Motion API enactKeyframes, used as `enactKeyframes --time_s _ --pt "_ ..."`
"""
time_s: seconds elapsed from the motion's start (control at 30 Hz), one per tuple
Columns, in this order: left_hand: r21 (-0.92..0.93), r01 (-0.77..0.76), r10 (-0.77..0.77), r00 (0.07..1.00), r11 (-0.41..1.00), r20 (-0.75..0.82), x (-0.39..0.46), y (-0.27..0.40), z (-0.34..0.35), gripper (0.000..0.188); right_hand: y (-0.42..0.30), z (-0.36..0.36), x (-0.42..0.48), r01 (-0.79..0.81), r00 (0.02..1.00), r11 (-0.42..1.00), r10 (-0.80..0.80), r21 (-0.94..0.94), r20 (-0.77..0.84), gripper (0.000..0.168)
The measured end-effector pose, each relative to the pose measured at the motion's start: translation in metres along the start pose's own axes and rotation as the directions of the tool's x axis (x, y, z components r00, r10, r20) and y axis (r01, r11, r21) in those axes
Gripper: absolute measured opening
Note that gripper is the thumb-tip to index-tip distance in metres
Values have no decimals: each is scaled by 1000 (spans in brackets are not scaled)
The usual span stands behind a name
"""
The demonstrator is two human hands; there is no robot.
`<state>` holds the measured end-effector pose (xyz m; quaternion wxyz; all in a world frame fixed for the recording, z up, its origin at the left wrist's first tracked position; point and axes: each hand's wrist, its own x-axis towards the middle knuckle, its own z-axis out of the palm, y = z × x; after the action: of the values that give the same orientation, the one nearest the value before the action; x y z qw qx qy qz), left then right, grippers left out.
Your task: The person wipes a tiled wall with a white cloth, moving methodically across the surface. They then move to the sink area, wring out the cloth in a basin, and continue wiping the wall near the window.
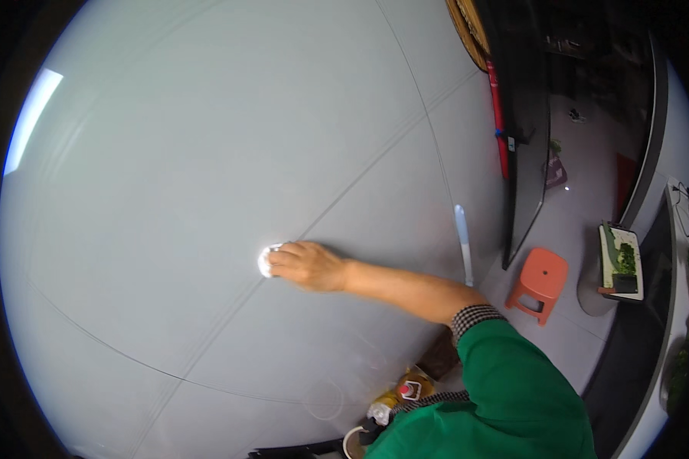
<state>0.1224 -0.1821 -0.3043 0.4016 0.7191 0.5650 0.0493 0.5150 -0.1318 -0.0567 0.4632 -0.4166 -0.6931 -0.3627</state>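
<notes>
My right hand [310, 267] is closed around a small white wad [263, 261], which looks like a cloth or sponge. It presses the wad against a glossy grey tiled wall [218, 143], on a seam between two tiles. The fingers partly hide the wad. The arm reaches in from the lower right, in a green sleeve [511, 367] with a checked cuff. My left hand is out of view.
Oil bottles [410, 387] stand below the arm. A brush-like tool with a pale blue handle [461, 224] is near the wall. To the right are a dark open door [525, 189], an orange plastic stool [544, 272] and a cutting board [636, 246] with chopped greens.
</notes>
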Motion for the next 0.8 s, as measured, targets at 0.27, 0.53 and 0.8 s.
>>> enactKeyframes --time_s 0.27,0.53,0.8 --pt "-48 -83 80 995 995 -51 5 20 -21 47 120 -110 18 -701 594 706 498 -102 -632 26" --pt "-79 -126 117 987 989 -109 -4 25 -43 49 -43 19 79 -327 945 945 327 5 -33 67" --pt "-83 -253 233 952 964 -196 -23 49 -83 51 -76 39 118 112 976 967 -63 -228 210 72"
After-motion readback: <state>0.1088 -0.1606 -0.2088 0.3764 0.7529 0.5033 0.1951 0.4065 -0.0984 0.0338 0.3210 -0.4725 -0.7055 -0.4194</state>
